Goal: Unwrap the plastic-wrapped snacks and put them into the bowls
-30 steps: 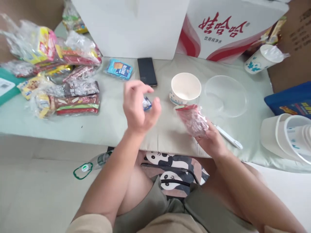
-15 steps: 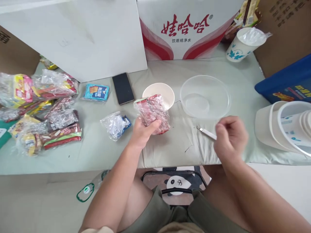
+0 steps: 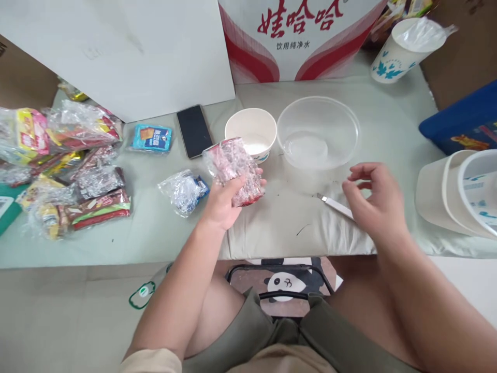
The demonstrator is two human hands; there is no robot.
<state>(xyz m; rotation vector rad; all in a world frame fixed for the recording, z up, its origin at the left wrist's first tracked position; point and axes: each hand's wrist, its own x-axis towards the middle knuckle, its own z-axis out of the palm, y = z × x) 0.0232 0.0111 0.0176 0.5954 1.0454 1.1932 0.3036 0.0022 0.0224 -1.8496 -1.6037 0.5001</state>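
Observation:
My left hand [image 3: 223,204] grips a red snack packet [image 3: 237,171] wrapped in crinkled clear plastic, thumb across its front. The packet is tilted and partly overlaps the near rim of a white paper bowl [image 3: 250,127]. To the right, my right hand [image 3: 375,199] hovers with fingers bent and a gap between thumb and forefinger; nothing shows in it. Just left of that hand lies a white-handled utility knife [image 3: 336,205], its far end reaching toward the thumb. Beyond the knife stands a round clear plastic bowl [image 3: 318,161].
Left of my left hand lies a crumpled clear wrapper with blue parts [image 3: 184,192]. Behind it are a blue snack packet [image 3: 151,138] and a phone [image 3: 194,131]. Wrapped snacks [image 3: 97,207] pile up at far left. Plastic tubs [image 3: 437,194] and a paper cup [image 3: 404,52] stand right.
My right hand has loosened from a closed curl, its thumb and forefinger now parted. My left hand has shifted the snack packet slightly left and turned it. The whole view has tilted a little.

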